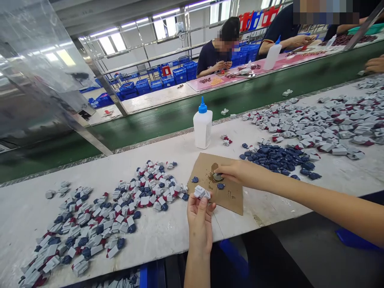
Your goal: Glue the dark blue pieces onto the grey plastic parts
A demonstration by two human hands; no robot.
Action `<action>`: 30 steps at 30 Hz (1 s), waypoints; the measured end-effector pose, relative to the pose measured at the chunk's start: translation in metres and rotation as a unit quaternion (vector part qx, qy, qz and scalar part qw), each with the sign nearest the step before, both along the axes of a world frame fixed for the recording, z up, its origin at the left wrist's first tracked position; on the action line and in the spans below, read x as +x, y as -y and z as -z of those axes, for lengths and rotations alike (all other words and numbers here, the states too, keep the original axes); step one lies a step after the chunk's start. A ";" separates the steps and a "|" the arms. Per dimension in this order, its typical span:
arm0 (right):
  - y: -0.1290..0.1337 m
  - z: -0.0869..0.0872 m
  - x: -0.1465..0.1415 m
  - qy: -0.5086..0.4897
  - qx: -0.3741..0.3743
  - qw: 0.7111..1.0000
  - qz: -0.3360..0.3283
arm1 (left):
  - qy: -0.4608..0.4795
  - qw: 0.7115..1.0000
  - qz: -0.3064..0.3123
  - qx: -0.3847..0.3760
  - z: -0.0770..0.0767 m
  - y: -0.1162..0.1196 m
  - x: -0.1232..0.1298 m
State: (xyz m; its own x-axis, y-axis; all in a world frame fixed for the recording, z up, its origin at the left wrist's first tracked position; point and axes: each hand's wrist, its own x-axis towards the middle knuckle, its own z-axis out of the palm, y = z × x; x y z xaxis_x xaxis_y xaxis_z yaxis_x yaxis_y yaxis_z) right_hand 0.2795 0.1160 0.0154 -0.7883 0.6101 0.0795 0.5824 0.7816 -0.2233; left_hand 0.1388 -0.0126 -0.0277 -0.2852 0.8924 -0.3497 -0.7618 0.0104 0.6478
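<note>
My left hand (201, 214) pinches a light grey plastic part (201, 192) above the near edge of a brown cardboard piece (207, 164). My right hand (229, 171) reaches in from the right, its fingers closed at a small round grey thing (217, 176) in a dark wet patch on the cardboard; whether they hold it is unclear. Two dark blue pieces (221, 186) lie on the cardboard. Behind it stands a white bottle (203, 130) with a blue nozzle cap. To the right is a pile of dark blue pieces (277, 158).
Assembled grey, red and blue parts (120, 212) cover the left of the white table (162, 236). Grey and red parts (339, 120) are heaped at the right. Beyond runs a green conveyor belt (156, 126), with people working across it.
</note>
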 end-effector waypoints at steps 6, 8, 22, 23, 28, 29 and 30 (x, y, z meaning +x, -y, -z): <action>-0.005 0.011 -0.008 0.021 0.013 1.000 -0.014 | -0.006 1.000 0.021 0.003 -0.004 0.002 0.000; -0.004 0.014 -0.009 0.017 0.012 1.000 -0.010 | -0.010 1.000 0.028 0.007 -0.004 0.002 0.000; 0.041 -0.033 -0.014 -0.284 -0.152 0.947 0.000 | -0.005 1.000 0.003 0.012 0.001 -0.001 0.001; 0.043 -0.032 -0.016 -0.280 -0.160 0.947 0.000 | -0.004 1.000 0.005 0.016 0.000 -0.001 0.001; 0.043 -0.028 -0.020 -0.251 -0.172 0.953 -0.009 | -0.002 1.000 0.007 0.014 -0.002 0.000 0.001; 0.044 -0.028 -0.020 -0.249 -0.167 0.954 -0.013 | -0.002 1.000 0.006 0.011 -0.002 0.000 0.001; 0.044 -0.029 -0.021 -0.248 -0.164 0.955 -0.015 | -0.002 1.000 0.004 0.009 -0.002 0.000 0.000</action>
State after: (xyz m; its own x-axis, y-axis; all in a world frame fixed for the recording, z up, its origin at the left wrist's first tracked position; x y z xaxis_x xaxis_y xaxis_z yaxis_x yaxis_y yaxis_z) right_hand 0.2588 0.0718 0.0442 -0.7208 0.6439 0.2567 0.3197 0.6374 -0.7011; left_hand 0.1392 -0.0122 -0.0258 -0.2796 0.9010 -0.3316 -0.7591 0.0040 0.6509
